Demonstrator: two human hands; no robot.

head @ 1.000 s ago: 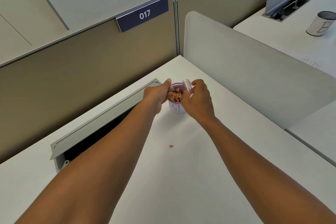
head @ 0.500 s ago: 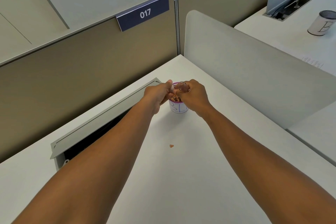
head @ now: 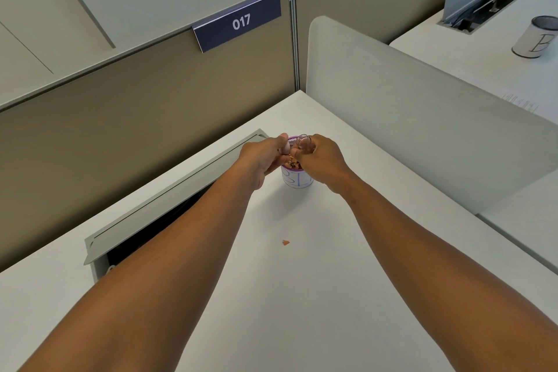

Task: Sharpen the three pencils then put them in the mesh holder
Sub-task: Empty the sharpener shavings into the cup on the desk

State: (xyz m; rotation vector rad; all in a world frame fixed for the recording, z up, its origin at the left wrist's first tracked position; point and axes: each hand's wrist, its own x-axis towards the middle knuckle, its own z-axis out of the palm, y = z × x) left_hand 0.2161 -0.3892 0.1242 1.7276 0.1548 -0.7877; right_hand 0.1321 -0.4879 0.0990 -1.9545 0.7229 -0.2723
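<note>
A small purple-rimmed cup (head: 297, 180) with a white label stands on the white desk (head: 302, 281), and pencil shavings (head: 293, 164) fill it. My left hand (head: 262, 158) pinches a small pale sharpener piece (head: 285, 146) just above the rim. My right hand (head: 324, 160) holds a clear plastic sharpener cover (head: 303, 140) against that piece. Both hands meet over the cup. The mesh holder (head: 536, 38), wrapped in white paper marked B, stands on the neighbouring desk at far right. I see no pencils.
One orange shaving (head: 285, 242) lies on the desk in front of the cup. An open cable tray (head: 169, 199) runs along the left behind my forearm. A grey divider panel (head: 422, 118) walls off the right side. A sign 017 (head: 240, 22) hangs on the partition.
My right hand has brought the clear cover down and leftward until it meets the piece in my left hand over the cup. The cup has not moved.
</note>
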